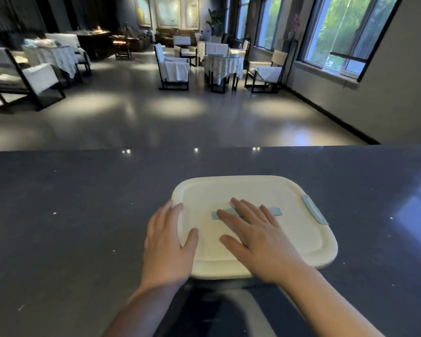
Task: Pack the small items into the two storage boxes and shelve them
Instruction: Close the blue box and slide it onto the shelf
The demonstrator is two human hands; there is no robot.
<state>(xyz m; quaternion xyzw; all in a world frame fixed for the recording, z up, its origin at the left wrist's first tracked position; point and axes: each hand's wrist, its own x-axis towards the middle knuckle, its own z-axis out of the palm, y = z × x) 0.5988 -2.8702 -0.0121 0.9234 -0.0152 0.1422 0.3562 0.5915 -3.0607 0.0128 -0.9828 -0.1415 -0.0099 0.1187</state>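
A cream-white, rounded-rectangular plastic storage box sat lid-up on a dark grey speckled stone counter, near the counter's near edge and slightly right of the middle of the view. Only its lid showed from above; the walls below were hidden. A pale blue flat handle strip lay across the middle of the lid, and a pale blue latch clip hugged the lid's right edge.

The right hand lay flat on top of the lid with its fingers straight and spread, covering the middle of the blue strip and gripping nothing. The left hand rested at the lid's left edge, its fingers straight and pointing away from the person, its thumb lying on the lid surface; it too was open-palmed, and whether the fingertips touched the rim or the counter just beside it could not be told.

Beyond the counter stretched a glossy grey floor with white-cushioned dark-framed armchairs around a round table under a white cloth. Tall windows with green foliage behind them lined the right wall.
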